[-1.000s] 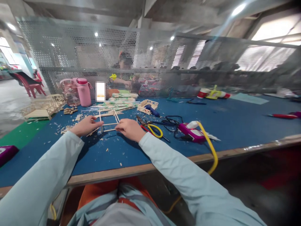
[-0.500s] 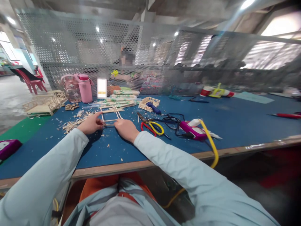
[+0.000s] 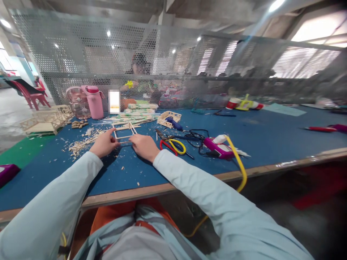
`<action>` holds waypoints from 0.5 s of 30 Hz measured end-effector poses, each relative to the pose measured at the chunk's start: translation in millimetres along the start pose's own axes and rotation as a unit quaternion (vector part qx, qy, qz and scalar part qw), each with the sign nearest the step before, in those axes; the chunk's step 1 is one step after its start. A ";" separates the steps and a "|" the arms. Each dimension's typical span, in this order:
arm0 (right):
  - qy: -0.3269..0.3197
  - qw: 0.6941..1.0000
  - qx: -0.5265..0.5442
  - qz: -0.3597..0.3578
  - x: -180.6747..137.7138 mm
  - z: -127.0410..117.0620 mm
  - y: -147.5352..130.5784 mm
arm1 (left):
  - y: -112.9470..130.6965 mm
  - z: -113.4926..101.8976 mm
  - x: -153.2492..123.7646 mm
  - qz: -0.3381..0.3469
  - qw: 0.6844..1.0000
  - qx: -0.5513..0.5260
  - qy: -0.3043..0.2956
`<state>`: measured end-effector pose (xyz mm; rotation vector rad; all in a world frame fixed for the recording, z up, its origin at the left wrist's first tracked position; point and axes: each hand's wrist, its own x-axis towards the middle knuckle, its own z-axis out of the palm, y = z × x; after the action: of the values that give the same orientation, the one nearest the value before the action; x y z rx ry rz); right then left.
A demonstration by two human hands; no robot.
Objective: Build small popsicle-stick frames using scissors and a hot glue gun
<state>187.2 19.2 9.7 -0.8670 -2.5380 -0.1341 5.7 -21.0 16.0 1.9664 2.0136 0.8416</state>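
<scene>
A small square frame of thin wooden sticks (image 3: 124, 133) lies on the blue table (image 3: 271, 137) in front of me. My left hand (image 3: 103, 143) pinches its near left corner, fingers closed on the stick. My right hand (image 3: 143, 146) grips the near right corner, fingers curled over it. Both light blue sleeves reach in from below.
Red and yellow handled cutters (image 3: 173, 145) and a pink glue gun (image 3: 219, 147) with a yellow cord lie right of my hands. Wood scraps (image 3: 81, 142), stick bundles (image 3: 138, 115), a pink bottle (image 3: 95, 102) and stick models (image 3: 46, 121) sit behind. A person sits beyond the mesh screen (image 3: 173, 68).
The frame has come down from slightly raised to lying flatter on the table; both hands moved a little closer to its near corners. The head view shifted slightly.
</scene>
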 end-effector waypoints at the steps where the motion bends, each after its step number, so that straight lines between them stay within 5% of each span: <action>1: 0.044 0.998 0.038 0.026 -0.3 -0.2 4.3 | 0.8 -0.2 -0.4 -0.002 1.000 0.004 0.002; 4: 0.142 0.968 0.138 0.152 0.5 1.5 20.1 | 1.5 -0.1 -0.9 -0.008 1.000 0.024 0.007; 7: 0.081 0.949 0.199 0.230 3.4 7.0 32.8 | 1.4 0.9 -0.9 -0.017 0.999 0.040 0.012; 10: -0.005 0.956 0.191 0.221 5.9 12.0 36.0 | 1.2 2.3 -1.3 -0.013 0.998 0.050 0.025; 15: -0.035 0.974 0.146 0.170 6.7 13.2 31.1 | 0.5 5.1 -3.0 0.018 0.996 0.081 0.044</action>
<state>196.0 50.9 -0.8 -1.1794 -2.3453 0.3732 9.1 -22.6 11.4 2.0929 2.1649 0.8095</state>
